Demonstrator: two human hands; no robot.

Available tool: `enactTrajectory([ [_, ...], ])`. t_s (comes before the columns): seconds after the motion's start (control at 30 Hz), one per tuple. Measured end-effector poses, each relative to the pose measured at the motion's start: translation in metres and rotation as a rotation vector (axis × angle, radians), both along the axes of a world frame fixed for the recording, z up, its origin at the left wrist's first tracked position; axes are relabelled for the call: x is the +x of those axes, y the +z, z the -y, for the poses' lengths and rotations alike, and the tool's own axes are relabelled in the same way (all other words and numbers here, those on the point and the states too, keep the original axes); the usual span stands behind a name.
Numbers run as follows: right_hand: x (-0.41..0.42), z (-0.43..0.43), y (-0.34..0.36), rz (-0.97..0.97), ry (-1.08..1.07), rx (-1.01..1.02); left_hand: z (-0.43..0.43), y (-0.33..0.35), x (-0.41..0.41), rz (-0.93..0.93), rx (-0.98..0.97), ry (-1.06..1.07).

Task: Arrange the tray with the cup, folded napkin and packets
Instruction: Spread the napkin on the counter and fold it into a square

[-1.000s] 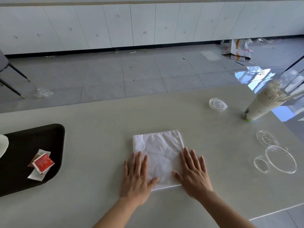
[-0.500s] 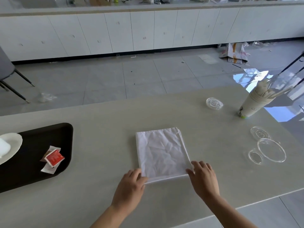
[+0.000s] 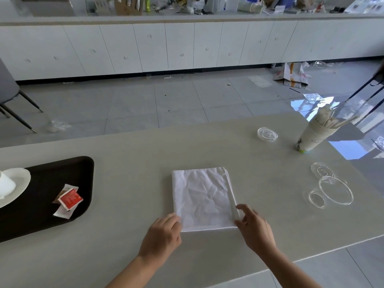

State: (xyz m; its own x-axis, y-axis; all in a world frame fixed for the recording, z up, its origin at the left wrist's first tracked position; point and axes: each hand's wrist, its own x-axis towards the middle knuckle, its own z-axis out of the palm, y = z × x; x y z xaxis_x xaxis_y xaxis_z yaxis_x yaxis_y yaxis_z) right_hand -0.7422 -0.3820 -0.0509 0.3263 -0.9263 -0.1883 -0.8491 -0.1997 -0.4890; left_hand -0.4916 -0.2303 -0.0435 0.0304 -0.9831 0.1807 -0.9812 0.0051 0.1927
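Folded napkin (image 3: 203,198), near corners between curled fingers of left hand (image 3: 162,235) and right hand (image 3: 256,231).

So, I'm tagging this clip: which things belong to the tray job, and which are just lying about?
Job: tray, cup, packets, folded napkin, left hand and right hand pinching its near corners.
Lying about: clear lids, stack of paper cups.

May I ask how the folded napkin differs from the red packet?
The folded napkin is white, the red packet red. The napkin is larger than the packet. The napkin lies on the table, the left hand and right hand at its near corners; the packet lies atop white packets on the black tray. Both lie flat.
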Motion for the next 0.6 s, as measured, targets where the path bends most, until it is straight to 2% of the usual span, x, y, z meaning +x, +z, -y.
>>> enactTrajectory([
  [0.17, -0.016, -0.008, -0.001, -0.008, 0.305, -0.020, -0.010, 0.007, 0.005, -0.125, -0.077, 0.073],
  [0.27, -0.017, -0.010, 0.001, 0.024, 0.318, -0.174, -0.017, 0.012, 0.005, -0.214, -0.108, 0.079],
  [0.37, -0.016, -0.015, 0.007, 0.100, 0.359, -0.298, -0.026, 0.016, 0.004, -0.391, -0.087, 0.241],
  [0.43, -0.017, -0.017, 0.012, 0.179, 0.383, -0.243, -0.031, 0.019, 0.004, -0.522, -0.073, 0.331],
  [0.53, -0.017, -0.017, 0.020, 0.244, 0.320, -0.009, -0.036, 0.021, 0.006, -0.690, -0.064, 0.349],
  [0.6, -0.012, -0.013, 0.028, 0.255, 0.267, 0.098, -0.040, 0.022, 0.014, -0.842, 0.017, 0.339],
])
